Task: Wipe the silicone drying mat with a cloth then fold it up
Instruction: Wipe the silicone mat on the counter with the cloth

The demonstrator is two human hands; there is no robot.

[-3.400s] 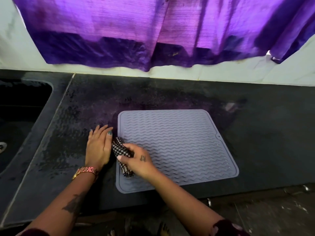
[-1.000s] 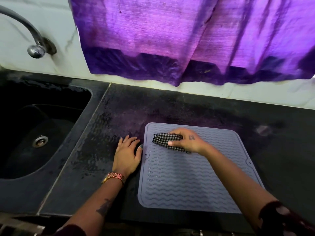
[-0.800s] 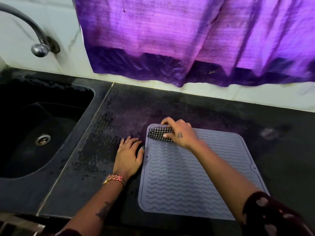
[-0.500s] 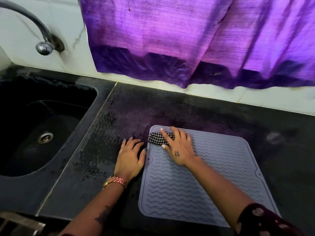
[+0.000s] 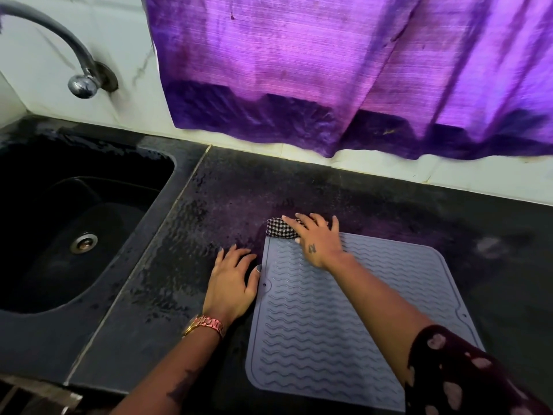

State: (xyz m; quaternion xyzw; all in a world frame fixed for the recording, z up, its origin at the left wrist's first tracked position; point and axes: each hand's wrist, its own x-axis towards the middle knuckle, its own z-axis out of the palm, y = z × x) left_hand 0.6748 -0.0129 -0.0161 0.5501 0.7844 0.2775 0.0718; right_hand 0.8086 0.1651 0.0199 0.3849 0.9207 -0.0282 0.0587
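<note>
We can read no text, label, brand or number anywhere here; the one sign-like mark is a small dark tattoo on the back of the right hand [image 5: 317, 244], too small and blurred for us to make out.

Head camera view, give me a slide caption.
Right hand presses checked cloth on grey mat's far corner; left hand rests flat alongside.

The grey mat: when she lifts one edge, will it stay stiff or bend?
The mat looks thin and lies flat on the counter, so it would probably droop. Its wavy ridges suggest grippy silicone, so it likely drags rather than slides.
</note>
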